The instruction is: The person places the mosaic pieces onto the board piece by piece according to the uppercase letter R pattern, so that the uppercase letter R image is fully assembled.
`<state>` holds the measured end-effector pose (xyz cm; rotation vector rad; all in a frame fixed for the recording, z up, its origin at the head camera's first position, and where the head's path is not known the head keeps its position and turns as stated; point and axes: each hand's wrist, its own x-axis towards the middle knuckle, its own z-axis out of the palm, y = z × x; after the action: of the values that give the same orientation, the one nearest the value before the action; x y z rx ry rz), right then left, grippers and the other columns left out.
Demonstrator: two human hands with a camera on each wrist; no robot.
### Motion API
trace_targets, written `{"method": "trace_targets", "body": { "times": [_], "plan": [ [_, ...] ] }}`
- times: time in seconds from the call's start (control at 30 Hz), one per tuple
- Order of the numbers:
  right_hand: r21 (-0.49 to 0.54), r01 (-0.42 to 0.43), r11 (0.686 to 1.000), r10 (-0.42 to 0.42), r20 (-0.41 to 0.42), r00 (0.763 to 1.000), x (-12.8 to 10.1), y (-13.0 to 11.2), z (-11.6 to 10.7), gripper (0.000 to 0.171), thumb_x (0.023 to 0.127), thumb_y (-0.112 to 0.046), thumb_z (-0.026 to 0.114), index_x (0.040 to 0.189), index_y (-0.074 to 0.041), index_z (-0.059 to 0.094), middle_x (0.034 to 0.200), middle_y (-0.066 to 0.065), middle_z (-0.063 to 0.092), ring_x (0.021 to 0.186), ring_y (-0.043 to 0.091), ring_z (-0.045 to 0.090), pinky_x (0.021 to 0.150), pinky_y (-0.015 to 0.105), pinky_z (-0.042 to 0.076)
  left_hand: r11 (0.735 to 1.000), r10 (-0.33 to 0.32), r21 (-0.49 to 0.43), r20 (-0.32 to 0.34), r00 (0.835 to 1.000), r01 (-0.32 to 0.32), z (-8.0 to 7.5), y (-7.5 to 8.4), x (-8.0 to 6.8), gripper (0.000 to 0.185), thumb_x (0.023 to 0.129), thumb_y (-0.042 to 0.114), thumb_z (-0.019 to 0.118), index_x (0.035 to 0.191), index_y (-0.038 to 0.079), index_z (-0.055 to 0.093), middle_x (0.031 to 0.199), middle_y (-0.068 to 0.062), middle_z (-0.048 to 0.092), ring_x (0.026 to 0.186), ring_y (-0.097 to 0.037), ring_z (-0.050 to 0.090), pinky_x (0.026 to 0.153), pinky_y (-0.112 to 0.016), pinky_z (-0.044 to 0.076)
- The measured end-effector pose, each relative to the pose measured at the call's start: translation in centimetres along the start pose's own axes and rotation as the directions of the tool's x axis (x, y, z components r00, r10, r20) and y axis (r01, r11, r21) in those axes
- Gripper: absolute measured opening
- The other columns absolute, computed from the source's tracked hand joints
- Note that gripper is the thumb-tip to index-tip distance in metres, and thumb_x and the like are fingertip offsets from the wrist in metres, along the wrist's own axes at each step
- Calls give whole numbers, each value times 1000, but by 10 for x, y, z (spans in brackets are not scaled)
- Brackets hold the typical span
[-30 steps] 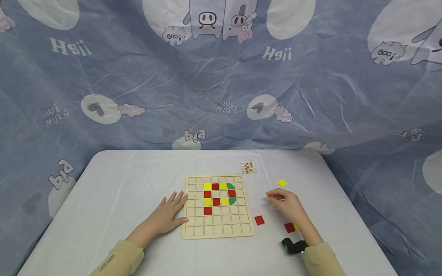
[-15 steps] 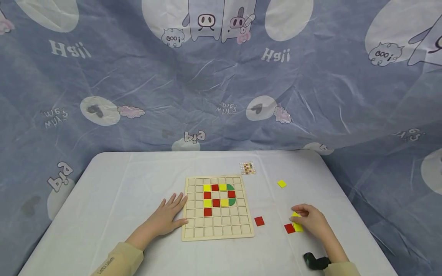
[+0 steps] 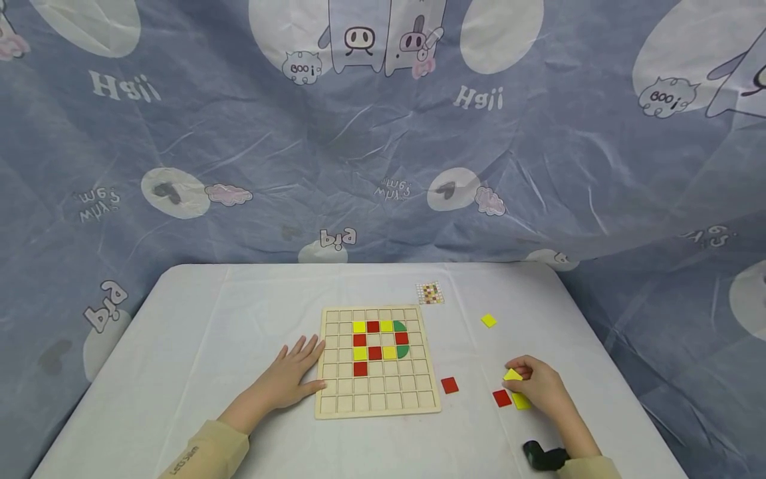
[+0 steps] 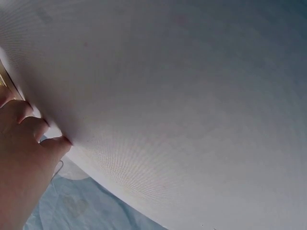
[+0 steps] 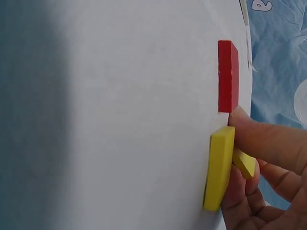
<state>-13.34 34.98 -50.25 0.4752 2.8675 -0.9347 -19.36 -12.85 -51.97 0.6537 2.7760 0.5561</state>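
Pinched yellow tile (image 3: pixel 512 375): here it is, tilted between thumb and fingers, over on the right side of the worktop (image 3: pixel 263 299)!
Right hand (image 3: pixel 538 386): a narrow pinch, thumb against fingertips, the tile caught between.
Lower yellow tile (image 3: pixel 521 401): lying just beside the pinch, on the near side; whether it touches the held one, I can't tell.
Red neighbour (image 3: pixel 502 398): flat, just left of that lower tile.
Loose red tile (image 3: pixel 450 385): alone, near the board's right edge.
Far yellow tile (image 3: pixel 489 320): farther back, well apart from the others.
Wooden board (image 3: pixel 377 402): a grid in mid-worktop, red, yellow and rounded green pieces (image 3: pixel 399 326) forming a looped shape with one red square below its left side.
Left hand (image 3: pixel 294 374): fingers spread wide, fingertips and thumb at the board's left edge.
Pattern card (image 3: pixel 430 293): small, just behind the board's far right corner.
Backdrop (image 3: pixel 383 133): blue-grey cartoon cloth behind everything.
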Motion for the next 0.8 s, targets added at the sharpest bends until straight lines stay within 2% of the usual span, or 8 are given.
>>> {"method": "trace_targets", "body": {
  "times": [0.2,0.33,0.47,0.63,0.8],
  "plan": [
    [18,27,999,-26,-58,998,0,-4,2,36,81,-13,80,112,0,68,94,10,65,86,22,57,67,23,46,1000,7,-2,-4,1000,-7,0,0,0,82,91,51,63,155,12,31,163,-11,25,152,-38,16,121,-61,13],
    [94,46,995,-38,-93,995,1,-18,6,39,81,-15,81,115,0,67,97,11,69,85,19,60,64,15,47,1000,9,-4,-7,1000,-9,1,-2,1,82,91,52,63,155,12,31,163,-11,25,152,-38,16,121,-61,13],
    [167,69,984,-57,-77,995,0,-43,14,35,81,-12,81,113,-2,69,97,11,70,83,17,60,63,12,48,1000,0,8,-7,1000,0,4,-3,2,83,90,53,63,155,14,31,163,-9,25,152,-36,15,122,-60,13],
    [230,118,966,-108,-56,993,-2,-75,32,31,79,-9,82,108,-4,72,93,5,73,78,12,63,65,16,51,1000,-9,8,-7,1000,9,5,-3,3,83,90,54,64,155,15,31,163,-8,25,153,-35,15,121,-60,13],
    [323,132,937,-141,4,990,-3,-103,53,26,78,-8,82,102,-8,74,85,0,74,73,10,64,63,19,52,1000,-12,7,-7,1000,12,5,-3,3,84,89,53,65,155,14,31,163,-9,25,152,-35,16,121,-60,14]
  ]
}}
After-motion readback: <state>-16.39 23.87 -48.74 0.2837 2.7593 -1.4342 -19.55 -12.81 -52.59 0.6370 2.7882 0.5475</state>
